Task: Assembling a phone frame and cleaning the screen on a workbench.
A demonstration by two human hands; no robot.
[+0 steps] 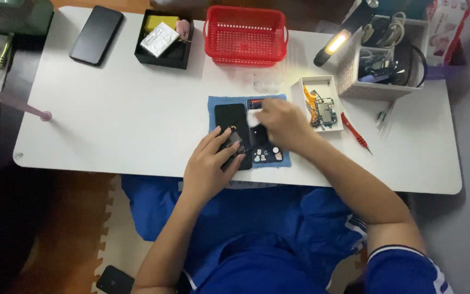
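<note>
The person wears a bright blue top and matching blue trousers or shorts, the cloth loose and creased across the lap. The top has short sleeves: the right sleeve ends above the elbow in a cuff trimmed with thin white stripes, and a similar white edging shows low on the left side. Both forearms are bare from the sleeves down. The left hand [209, 166] and the right hand [284, 124] are bare too, with no gloves, rings, watch or wristband to be seen on either.
</note>
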